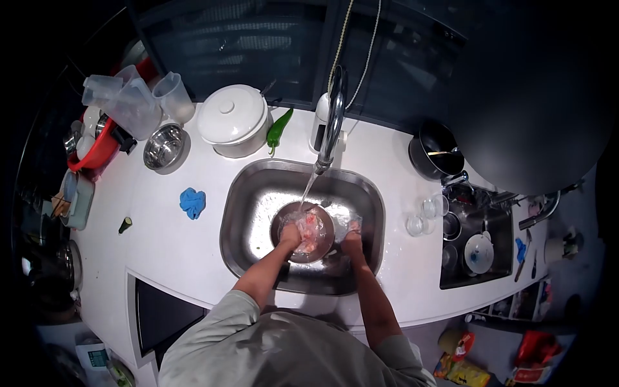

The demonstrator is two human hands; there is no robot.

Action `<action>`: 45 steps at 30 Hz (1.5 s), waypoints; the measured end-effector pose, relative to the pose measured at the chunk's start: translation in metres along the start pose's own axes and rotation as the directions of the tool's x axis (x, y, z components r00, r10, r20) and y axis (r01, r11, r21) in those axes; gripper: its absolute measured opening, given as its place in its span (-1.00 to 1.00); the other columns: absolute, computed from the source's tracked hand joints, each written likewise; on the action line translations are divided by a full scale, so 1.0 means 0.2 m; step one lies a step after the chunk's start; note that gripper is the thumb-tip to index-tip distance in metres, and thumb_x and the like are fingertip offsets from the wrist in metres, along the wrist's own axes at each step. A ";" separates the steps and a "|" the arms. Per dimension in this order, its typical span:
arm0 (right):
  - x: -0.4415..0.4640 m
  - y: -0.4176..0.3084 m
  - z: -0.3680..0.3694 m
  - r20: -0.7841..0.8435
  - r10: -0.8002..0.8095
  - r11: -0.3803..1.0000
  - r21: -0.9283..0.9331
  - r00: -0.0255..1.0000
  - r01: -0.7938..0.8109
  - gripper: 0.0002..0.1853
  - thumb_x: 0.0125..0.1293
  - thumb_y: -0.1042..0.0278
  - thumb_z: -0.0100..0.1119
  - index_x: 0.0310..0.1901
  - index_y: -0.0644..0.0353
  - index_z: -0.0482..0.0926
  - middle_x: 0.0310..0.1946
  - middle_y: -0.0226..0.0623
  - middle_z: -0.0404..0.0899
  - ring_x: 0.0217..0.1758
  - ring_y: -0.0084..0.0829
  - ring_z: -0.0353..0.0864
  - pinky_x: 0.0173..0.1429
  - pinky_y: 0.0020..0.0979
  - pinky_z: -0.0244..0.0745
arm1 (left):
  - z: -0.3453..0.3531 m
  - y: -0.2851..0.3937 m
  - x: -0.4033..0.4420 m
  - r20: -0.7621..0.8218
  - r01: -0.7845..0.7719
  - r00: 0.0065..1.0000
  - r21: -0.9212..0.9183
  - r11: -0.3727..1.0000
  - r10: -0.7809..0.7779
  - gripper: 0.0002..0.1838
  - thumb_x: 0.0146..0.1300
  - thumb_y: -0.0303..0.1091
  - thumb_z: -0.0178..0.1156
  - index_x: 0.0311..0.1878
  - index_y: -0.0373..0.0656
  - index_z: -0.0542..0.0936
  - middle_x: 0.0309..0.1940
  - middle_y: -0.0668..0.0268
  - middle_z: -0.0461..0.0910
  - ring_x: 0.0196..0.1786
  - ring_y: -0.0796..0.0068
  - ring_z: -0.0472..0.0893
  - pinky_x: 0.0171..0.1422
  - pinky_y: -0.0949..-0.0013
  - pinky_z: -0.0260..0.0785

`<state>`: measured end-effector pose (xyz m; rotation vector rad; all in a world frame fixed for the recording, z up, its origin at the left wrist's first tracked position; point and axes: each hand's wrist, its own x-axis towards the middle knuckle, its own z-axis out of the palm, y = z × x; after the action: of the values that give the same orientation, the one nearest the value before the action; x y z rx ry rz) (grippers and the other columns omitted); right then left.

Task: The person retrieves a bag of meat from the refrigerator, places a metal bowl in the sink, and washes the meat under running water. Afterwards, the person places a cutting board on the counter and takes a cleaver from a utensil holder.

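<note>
Water runs from the faucet (334,122) into a round metal bowl (275,227) inside the steel sink (240,213). Pinkish pieces (311,226) with a clear, plastic-like sheen lie in the bowl. My left hand (291,237) reaches into the bowl at its left side, touching these pieces; its fingers are partly hidden. To the right of the bowl, my right hand (353,238) is closed at a small clear plastic bag (349,222) over the sink floor.
Behind the sink stand a white lidded pot (232,116) and a green chili (277,131). A steel bowl (164,147) and blue cloth (192,202) lie left. Glasses (416,224), a black pot (433,151) and a second sink (451,277) are right.
</note>
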<state>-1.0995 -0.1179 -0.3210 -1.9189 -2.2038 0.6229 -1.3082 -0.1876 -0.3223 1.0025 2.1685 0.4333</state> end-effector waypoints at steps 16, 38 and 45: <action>0.15 -0.86 0.13 0.031 -0.141 0.267 0.964 0.989 0.008 -0.65 0.27 0.52 0.09 0.07 0.17 0.28 -0.20 -0.30 0.49 -0.21 -0.51 0.55 -0.21 -0.51 0.50 | -0.51 0.23 -0.02 -0.091 -0.030 0.992 -0.831 0.555 -0.083 -0.65 0.28 -0.50 -0.03 0.13 -0.23 0.44 -0.24 0.18 0.59 -0.33 0.50 0.60 -0.26 0.44 0.48; 0.18 -0.76 0.04 0.390 -0.310 0.461 0.859 0.867 -0.222 -0.73 0.34 0.35 -0.05 0.00 0.28 0.48 -0.26 -0.25 0.56 -0.16 -0.46 0.51 -0.07 -0.40 0.42 | -0.72 0.32 -0.29 0.323 -0.010 0.917 -0.569 0.822 0.235 -0.34 0.25 -0.30 0.08 0.37 -0.26 0.10 0.10 0.12 0.43 0.09 0.43 0.45 0.16 0.44 0.28; 0.12 -0.77 0.00 0.239 -0.431 0.621 0.778 0.870 0.094 -0.55 0.22 0.53 -0.03 0.17 0.33 0.23 -0.02 -0.10 0.47 0.02 -0.33 0.48 0.07 -0.39 0.37 | -0.43 0.24 0.03 0.025 -0.191 0.940 -0.788 0.585 0.341 -0.65 0.36 -0.26 0.00 0.12 -0.24 0.31 -0.08 0.23 0.50 -0.04 0.48 0.49 0.06 0.43 0.34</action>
<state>-1.2439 -0.1081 -0.2617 -1.0491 -1.8675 1.6785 -1.3472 -0.1529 -0.2382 0.7965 1.3912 1.2609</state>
